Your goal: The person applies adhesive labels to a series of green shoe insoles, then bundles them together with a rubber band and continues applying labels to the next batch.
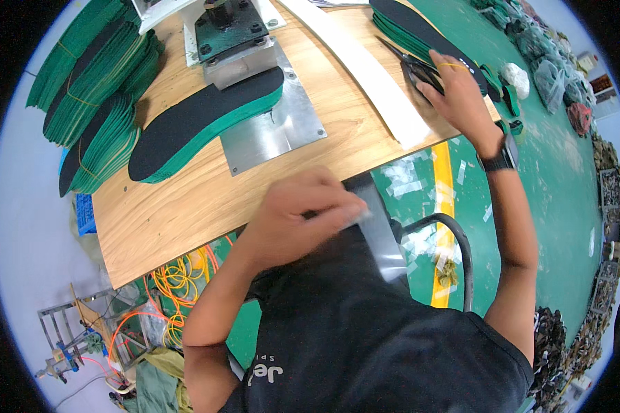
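My left hand (300,217), blurred by motion, is in front of the table edge with thumb and finger pinched on a strip of clear plastic film (384,248), which hangs down over my lap. At the table's right side, my right hand (458,93) has its fingers closed at the dark handles of a pair of scissors (412,63), their blades pointing to the far left. Beside them lies a stack of black-topped green insoles (420,29). A yellow rubber band (452,65) crosses by my right fingers. Another black and green insole stack (207,124) lies partly under a press.
The metal press (234,41) stands over a bolted steel plate (275,138) on the wooden table (165,220). Banded insole bundles (96,76) are piled at the left. A white curved strip (365,69) crosses the tabletop. Plastic scraps (420,241) litter the green floor.
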Demonstrator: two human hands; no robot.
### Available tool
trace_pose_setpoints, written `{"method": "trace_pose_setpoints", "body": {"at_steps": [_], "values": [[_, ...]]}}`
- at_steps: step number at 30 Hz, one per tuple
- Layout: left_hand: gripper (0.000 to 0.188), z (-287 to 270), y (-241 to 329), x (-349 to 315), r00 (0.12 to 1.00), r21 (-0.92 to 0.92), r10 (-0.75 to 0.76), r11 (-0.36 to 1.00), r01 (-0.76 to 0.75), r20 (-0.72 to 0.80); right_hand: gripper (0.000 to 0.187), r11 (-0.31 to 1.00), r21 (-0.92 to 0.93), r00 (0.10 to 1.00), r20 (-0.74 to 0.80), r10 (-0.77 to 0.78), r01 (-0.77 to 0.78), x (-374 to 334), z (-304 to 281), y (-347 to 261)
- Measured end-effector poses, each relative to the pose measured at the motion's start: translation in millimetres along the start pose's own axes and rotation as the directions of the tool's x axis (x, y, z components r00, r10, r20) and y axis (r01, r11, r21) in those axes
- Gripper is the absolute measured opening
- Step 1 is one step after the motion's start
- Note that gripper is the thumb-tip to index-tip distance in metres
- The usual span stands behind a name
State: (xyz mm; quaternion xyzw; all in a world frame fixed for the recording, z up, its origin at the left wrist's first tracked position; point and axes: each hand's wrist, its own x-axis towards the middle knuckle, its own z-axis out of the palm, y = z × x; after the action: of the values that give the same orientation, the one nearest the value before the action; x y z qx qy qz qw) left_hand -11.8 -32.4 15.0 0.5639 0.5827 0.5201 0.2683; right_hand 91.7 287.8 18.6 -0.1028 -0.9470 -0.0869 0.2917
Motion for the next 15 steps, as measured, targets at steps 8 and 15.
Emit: {"method": "trace_pose_setpoints", "body": {"at_steps": [8, 15], "values": [[0.021, 2.4, -6.6, -15.3, 0.749, -0.411, -0.275, 0.912, 0.004, -0.603, 0.027, 0.191, 0.867, 0.876, 0.478, -0.061, -0.46, -28.3, -46.0, -179.4], [0.014, -20.6, -13.5, -28.4, 0.739, -0.339, -0.253, 0.94, 0.035, -0.625, 0.019, -0.055, 0.827, 0.829, 0.559, -0.017, -0.559, -28.7, -38.0, -203.4]]}}
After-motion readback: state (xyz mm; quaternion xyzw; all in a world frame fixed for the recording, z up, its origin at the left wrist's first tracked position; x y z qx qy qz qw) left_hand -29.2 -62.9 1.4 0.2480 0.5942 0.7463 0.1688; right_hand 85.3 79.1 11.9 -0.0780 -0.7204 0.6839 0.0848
